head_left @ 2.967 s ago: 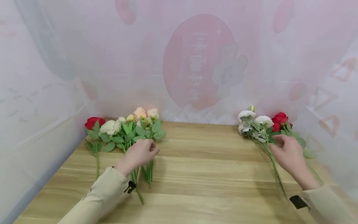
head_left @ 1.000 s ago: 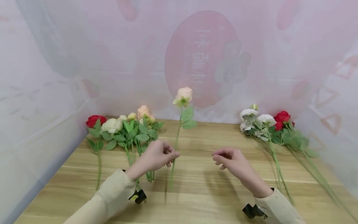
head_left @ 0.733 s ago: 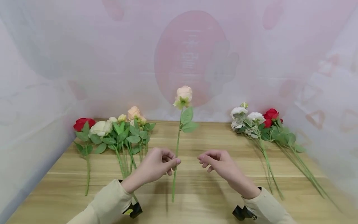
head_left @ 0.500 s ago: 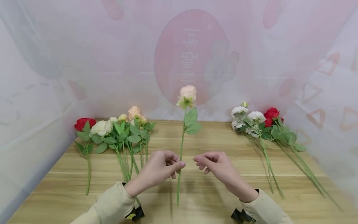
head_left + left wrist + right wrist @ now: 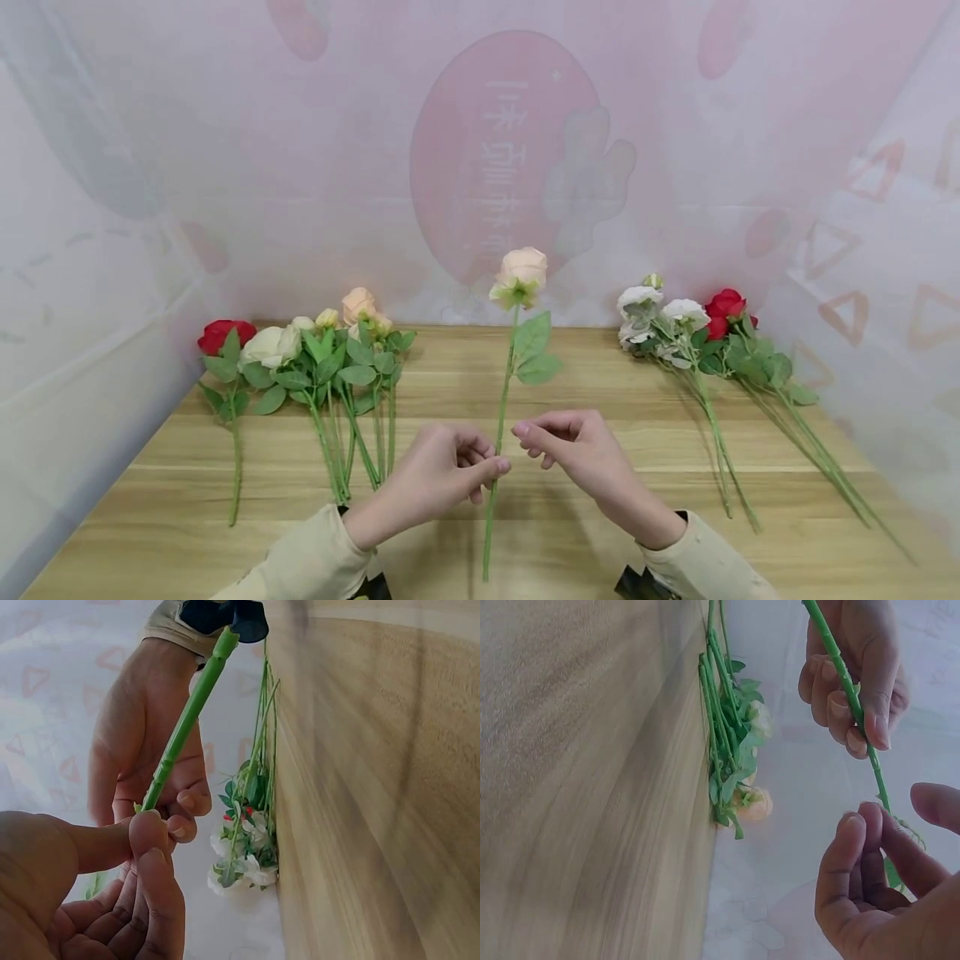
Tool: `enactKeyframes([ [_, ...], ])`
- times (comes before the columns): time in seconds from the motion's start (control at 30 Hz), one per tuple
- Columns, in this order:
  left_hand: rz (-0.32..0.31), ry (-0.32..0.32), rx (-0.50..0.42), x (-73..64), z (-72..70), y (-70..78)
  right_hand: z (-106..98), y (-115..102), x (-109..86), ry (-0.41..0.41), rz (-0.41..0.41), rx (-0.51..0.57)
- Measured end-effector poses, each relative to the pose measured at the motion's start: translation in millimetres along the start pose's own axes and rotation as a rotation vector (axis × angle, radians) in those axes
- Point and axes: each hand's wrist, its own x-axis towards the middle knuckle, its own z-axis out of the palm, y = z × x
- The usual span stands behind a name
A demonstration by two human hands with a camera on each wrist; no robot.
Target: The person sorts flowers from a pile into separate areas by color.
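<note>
Pale pink-and-white sheeting [image 5: 345, 142] walls in the far edge and both sides of a wood-grained surface [image 5: 555, 375], with a large faded pink circle [image 5: 457, 142] printed on the back. At the left of the surface, heads toward the sheeting, lie a red rose [image 5: 227, 337], a cream rose [image 5: 268, 347] and peach roses [image 5: 358, 306]. At the right, white flowers [image 5: 686, 313] lie next to red roses [image 5: 726, 312], their stems slanting toward the near right. Two cream sleeves [image 5: 307, 554] reach in from the near side.

The left hand [image 5: 431, 475] has a closed grip, thumb and forefinger pinching the stem [image 5: 487, 550] of a pale peach rose [image 5: 523, 268]. The right hand [image 5: 585, 457] has a loose grip, fingers softly bent, holding nothing; its fingertips are just beside that stem. The rose is raised between the two groups, blossom up, leaning slightly right, two green leaves [image 5: 534, 336] below its head.
</note>
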Motion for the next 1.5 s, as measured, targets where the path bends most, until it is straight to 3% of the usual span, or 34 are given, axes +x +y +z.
enactKeyframes([
  [0.37, 0.069, -0.039, 0.053, -0.3, 3.0, -0.8, 4.1, 4.2, 0.1, -0.012, -0.066, -0.008],
  [0.67, 0.126, -0.093, 0.089, -1.1, 5.3, 2.1, 6.1, 5.5, -1.7, 0.004, -0.078, -0.033],
  [0.8, 0.153, -0.112, 0.166, -1.2, 2.1, 5.3, 0.3, 5.9, -0.6, 0.012, -0.045, -0.061],
  [1.17, 0.154, -0.101, 0.425, 1.7, -19.1, 6.2, -60.2, 16.9, 21.9, 0.083, 0.062, -0.38],
  [1.37, 0.121, -0.089, 0.497, 2.9, -25.9, -0.2, -93.9, 33.0, 47.5, 0.035, 0.211, -0.394],
  [1.5, 0.093, -0.094, 0.514, 2.3, -27.9, -2.7, -108.9, 43.5, 59.9, 0.047, 0.29, -0.443],
])
